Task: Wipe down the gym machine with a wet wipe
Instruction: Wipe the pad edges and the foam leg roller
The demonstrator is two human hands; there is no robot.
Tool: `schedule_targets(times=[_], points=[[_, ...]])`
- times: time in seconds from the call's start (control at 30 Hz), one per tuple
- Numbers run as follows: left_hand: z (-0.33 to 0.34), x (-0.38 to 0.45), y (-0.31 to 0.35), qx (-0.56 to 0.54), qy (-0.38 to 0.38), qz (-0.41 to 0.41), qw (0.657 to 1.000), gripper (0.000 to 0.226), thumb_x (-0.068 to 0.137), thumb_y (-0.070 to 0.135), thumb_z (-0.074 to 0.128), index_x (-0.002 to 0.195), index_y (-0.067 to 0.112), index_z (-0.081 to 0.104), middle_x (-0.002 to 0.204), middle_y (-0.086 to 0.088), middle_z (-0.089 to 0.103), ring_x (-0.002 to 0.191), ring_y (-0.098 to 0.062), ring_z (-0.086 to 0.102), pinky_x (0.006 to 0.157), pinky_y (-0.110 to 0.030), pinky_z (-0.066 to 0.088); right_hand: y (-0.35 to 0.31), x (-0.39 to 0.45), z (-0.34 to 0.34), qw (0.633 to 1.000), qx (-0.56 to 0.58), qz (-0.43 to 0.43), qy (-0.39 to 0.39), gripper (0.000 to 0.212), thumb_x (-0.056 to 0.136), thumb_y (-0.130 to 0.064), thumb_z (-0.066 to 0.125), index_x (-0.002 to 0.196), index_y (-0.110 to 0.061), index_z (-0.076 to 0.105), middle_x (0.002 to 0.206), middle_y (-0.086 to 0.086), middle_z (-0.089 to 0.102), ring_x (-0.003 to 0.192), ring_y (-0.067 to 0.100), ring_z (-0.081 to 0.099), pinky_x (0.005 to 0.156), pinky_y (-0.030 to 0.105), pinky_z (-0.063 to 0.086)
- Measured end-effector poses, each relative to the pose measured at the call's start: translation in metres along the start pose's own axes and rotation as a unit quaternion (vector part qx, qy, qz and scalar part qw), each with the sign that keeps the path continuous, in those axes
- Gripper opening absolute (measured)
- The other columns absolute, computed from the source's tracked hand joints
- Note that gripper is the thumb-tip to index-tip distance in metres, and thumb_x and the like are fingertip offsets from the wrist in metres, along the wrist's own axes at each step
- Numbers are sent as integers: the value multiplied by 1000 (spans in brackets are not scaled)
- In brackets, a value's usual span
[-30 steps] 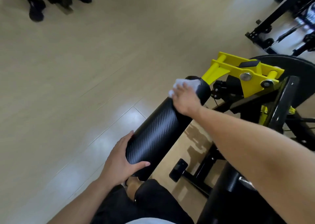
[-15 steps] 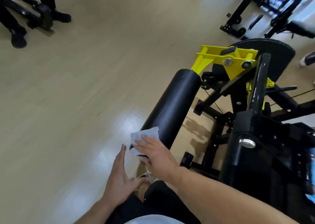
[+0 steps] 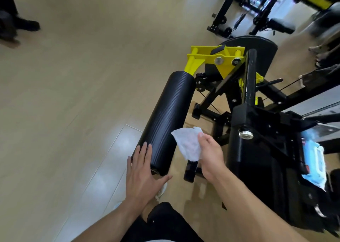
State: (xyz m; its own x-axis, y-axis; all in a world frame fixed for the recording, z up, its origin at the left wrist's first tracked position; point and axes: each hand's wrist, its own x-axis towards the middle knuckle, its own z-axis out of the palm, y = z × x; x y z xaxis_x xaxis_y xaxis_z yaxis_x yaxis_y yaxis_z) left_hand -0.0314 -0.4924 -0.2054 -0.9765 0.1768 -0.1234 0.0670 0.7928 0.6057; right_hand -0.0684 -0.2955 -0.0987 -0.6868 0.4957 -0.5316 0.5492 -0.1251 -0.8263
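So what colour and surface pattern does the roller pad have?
Black, with a fine carbon-fibre-style weave, on the roller pad; the head view shows it clearly.

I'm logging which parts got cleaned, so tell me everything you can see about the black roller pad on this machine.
The roller pad is a long black cylinder with a fine woven, carbon-fibre-like skin, faintly glossy. It lies slanted, its far end meeting the yellow bracket, its near end free above the floor. The left hand rests with straight fingers on the near end. The right hand pinches a white wet wipe just beside the pad; whether the wipe touches it cannot be told.
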Motion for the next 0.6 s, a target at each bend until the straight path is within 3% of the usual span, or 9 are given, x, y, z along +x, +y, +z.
schedule_targets(times=[0.1, 0.23, 0.37, 0.47, 0.6], points=[[-8, 6, -7, -47, -27, -33, 998, 124, 70, 84, 62, 162, 26, 2, 168, 12, -1, 155, -7, -9, 127, -44, 2, 2, 2, -5, 999, 30, 14, 12, 29, 102, -40, 58, 116, -17, 68, 111, 5, 76, 104, 25, 73, 99, 50, 56], [-20, 12, -21, -145, -42, -73, 986, 123, 67, 77, 73, 161, 33, 7, 168, 16, 11, 155, -10, 11, 125, -45, 22, -1, 2, 2, 997, 62, 54, -2, 28, 103, -39, 56, 121, -19, 66, 115, 5, 74, 105, 24, 72, 97, 45, 56], [-26, 16, -33, -176, -74, -93, 977, 122, 65, 81, 71, 160, 41, 6, 166, 21, 16, 149, -9, 28, 118, -39, 34, -10, 3, 15, 988, 109, 104, -31, 42, 101, -36, 59, 136, -14, 58, 125, 10, 69, 110, 31, 69, 102, 49, 53], [-28, 16, -36, -197, -84, -104, 971, 120, 65, 79, 74, 159, 44, 7, 164, 25, 18, 146, -6, 33, 114, -36, 37, -18, 2, 27, 983, 55, 132, -112, 41, 100, -36, 60, 135, -15, 59, 127, 12, 68, 112, 31, 68, 99, 48, 55], [-28, 15, -36, -216, -86, -114, 966, 120, 64, 76, 76, 159, 44, 9, 163, 27, 19, 145, -4, 34, 114, -34, 38, -21, 3, 47, 973, -132, 92, -165, 25, 101, -43, 58, 109, -24, 71, 110, 6, 74, 102, 24, 70, 92, 42, 58]])
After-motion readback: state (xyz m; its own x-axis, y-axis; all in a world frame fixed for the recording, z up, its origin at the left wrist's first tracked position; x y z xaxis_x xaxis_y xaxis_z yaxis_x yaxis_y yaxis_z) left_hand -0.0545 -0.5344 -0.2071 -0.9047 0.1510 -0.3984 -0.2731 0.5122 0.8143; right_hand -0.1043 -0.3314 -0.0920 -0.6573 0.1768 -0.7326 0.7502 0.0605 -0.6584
